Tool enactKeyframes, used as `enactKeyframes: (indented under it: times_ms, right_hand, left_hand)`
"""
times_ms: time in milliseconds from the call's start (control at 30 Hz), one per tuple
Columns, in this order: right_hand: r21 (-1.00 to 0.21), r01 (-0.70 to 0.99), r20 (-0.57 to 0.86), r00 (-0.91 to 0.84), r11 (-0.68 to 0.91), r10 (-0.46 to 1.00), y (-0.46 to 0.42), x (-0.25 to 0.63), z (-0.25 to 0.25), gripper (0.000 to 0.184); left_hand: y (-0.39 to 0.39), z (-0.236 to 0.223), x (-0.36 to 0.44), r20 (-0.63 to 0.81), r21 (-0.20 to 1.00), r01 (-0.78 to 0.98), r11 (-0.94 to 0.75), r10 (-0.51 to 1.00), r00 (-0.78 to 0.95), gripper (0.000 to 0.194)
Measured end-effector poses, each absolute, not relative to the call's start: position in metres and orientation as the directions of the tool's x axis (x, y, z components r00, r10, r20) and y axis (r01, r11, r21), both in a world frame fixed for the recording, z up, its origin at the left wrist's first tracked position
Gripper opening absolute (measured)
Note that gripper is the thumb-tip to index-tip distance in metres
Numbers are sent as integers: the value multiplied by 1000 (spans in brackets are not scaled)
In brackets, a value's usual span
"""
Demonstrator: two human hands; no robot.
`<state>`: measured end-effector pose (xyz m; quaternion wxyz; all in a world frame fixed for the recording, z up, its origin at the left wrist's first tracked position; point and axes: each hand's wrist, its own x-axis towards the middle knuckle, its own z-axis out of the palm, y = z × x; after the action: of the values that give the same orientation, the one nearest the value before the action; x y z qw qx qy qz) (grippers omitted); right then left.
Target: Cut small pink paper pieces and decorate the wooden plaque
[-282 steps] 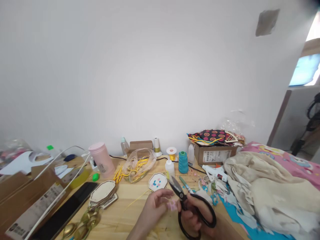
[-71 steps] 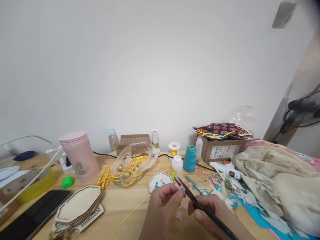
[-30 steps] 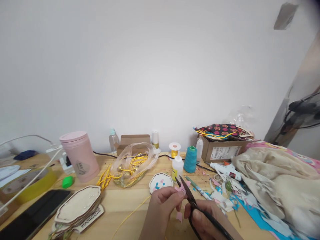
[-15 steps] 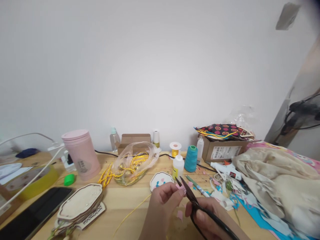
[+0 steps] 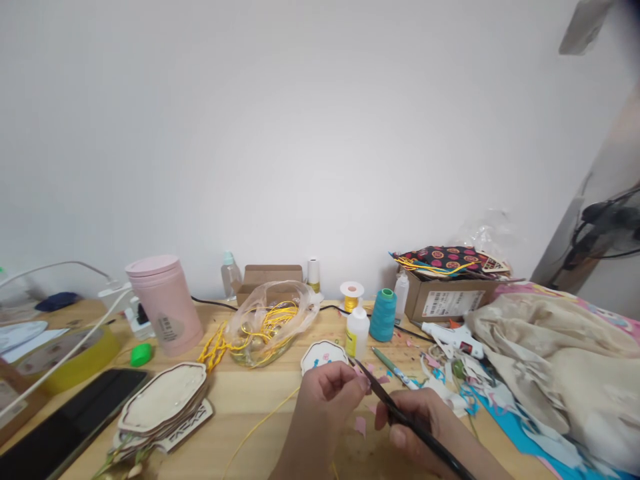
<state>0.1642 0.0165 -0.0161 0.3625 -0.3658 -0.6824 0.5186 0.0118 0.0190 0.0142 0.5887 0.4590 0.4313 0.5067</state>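
My right hand (image 5: pixel 420 420) grips black-handled scissors (image 5: pixel 380 392), their blades now nearly together and pointing up and left. Between the thumb and fingertips of my left hand (image 5: pixel 330 393) is a small pink paper piece (image 5: pixel 367 383), mostly hidden by the fingers, right at the blades. Behind my left hand lies a white scalloped plaque (image 5: pixel 324 352) with small blue and pink shapes on it. Pink scraps (image 5: pixel 360 425) are scattered on the table below the scissors.
A glue bottle (image 5: pixel 357 333), teal thread cone (image 5: pixel 383 316) and green pen (image 5: pixel 393 367) stand or lie beyond my hands. Left are a pink tumbler (image 5: pixel 167 307), stacked wooden plaques (image 5: pixel 163 403) and a phone (image 5: pixel 70 427). Right are paper scraps, a glue gun (image 5: pixel 455 338) and beige cloth (image 5: pixel 550 360).
The scissor blades have closed from a spread position beside the pink piece. Both hands have sunk slightly, and my left fingers now cover more of the piece.
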Motion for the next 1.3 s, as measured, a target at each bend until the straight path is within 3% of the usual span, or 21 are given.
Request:
enactKeyframes:
  times_ms: [233, 467, 600, 900, 1033, 1300]
  right_hand:
    - [-969, 134, 122, -479, 210, 869, 18, 164, -17, 53]
    - [-994, 53, 56, -488, 93, 871, 15, 162, -21, 50]
    - [-995, 49, 46, -503, 82, 863, 12, 162, -26, 49]
    - [-996, -91, 68, -488, 27, 870, 7, 156, -30, 47]
    - [-990, -141, 70, -398, 14, 915, 5, 152, -29, 46]
    - [-996, -77, -2, -407, -37, 914, 1, 154, -25, 47]
  left_hand:
    - [19, 15, 11, -55, 977, -196, 79, 991, 122, 16]
    - [19, 4, 15, -111, 914, -367, 170, 978, 177, 14]
    - [21, -1, 14, -88, 916, -368, 159, 975, 203, 19]
    - [22, -2, 15, -89, 898, -404, 174, 971, 221, 21]
    - [22, -2, 17, -87, 879, -437, 189, 966, 243, 21]
    - [22, -4, 18, -76, 865, -467, 182, 968, 237, 18]
